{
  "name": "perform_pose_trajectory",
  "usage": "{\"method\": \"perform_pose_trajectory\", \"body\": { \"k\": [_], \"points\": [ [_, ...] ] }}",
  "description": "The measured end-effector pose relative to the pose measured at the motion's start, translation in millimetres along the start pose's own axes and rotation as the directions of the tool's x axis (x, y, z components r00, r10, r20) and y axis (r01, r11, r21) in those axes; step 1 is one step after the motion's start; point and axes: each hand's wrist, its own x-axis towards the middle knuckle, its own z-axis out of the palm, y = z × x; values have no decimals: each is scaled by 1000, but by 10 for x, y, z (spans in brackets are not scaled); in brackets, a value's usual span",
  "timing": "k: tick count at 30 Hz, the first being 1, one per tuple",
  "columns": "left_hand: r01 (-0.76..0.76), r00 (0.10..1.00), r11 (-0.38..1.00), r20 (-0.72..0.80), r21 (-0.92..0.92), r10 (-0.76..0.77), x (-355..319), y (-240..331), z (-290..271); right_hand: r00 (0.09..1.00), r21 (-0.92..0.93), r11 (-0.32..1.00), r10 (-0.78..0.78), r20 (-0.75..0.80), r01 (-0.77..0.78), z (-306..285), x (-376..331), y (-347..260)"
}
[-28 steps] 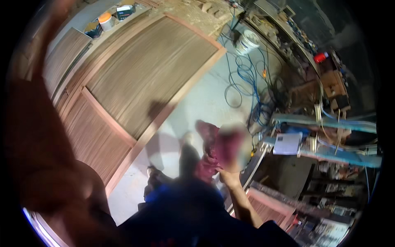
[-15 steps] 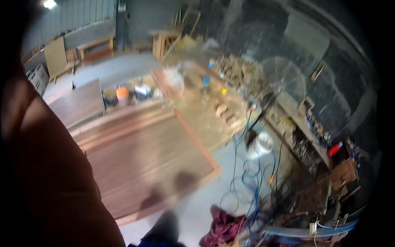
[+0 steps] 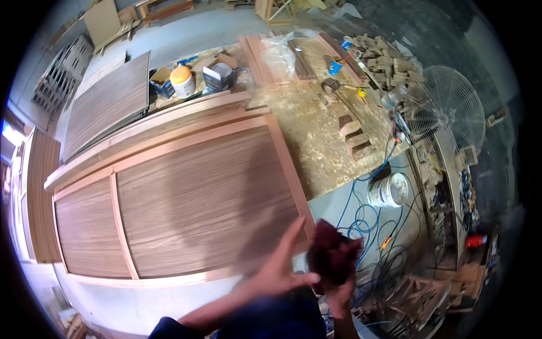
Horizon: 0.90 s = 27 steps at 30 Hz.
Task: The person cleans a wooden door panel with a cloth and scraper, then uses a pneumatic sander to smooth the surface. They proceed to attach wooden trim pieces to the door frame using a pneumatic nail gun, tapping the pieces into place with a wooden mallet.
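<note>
A crumpled maroon cloth (image 3: 334,251) is bunched up in my right hand (image 3: 340,294), beyond the near right corner of a framed wooden panel. My left hand (image 3: 276,268) reaches in beside it with fingers spread. Its thumb tip comes up to the cloth's edge; whether they touch I cannot tell. Under the hands' far side lies the wood-grain panel (image 3: 209,198), flat, bordered by lighter reddish strips and split by one crossbar (image 3: 123,226). Shadows fall across its surface. The cloth hides most of my right fingers.
Long planks (image 3: 169,121) run along the panel's far edge. Beyond them stand a white tub with an orange lid (image 3: 182,82) and small boxes. To the right are wood blocks (image 3: 355,138), a white bucket (image 3: 389,191), tangled blue hoses (image 3: 361,223) and a large fan (image 3: 446,116).
A hand that loomed dark and close at the left has come down beside the cloth. The maroon cloth, low near the bottom edge before, is now raised in my right hand. The view has shifted.
</note>
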Motion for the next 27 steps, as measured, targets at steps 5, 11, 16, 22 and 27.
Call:
{"method": "perform_pose_trajectory", "body": {
  "k": [5, 11, 16, 22, 27],
  "points": [
    [318, 861, 942, -383, -109, -336, -257, -826, -94, 812, -705, 578, 118, 571, 411, 304, 631, 76],
    [33, 600, 939, -745, -341, -292, 92, -672, -986, 921, -842, 496, 188, 342, 212, -87, 2435, 104],
    [409, 789, 547, -584, 731, 192, 1695, -824, -1779, 833, -802, 230, -204, 514, 552, -126, 4756, 247],
    [122, 972, 218, -162, 968, 172, 3541, -1920, -2532, 827, -811, 241, 54, 560, 533, 420, 5693, 222],
    [409, 906, 199, -370, 891, -203, 3973, -2293, -2486, 871, -857, 298, 132, 474, 421, -15, 5975, 436]
  ]
}}
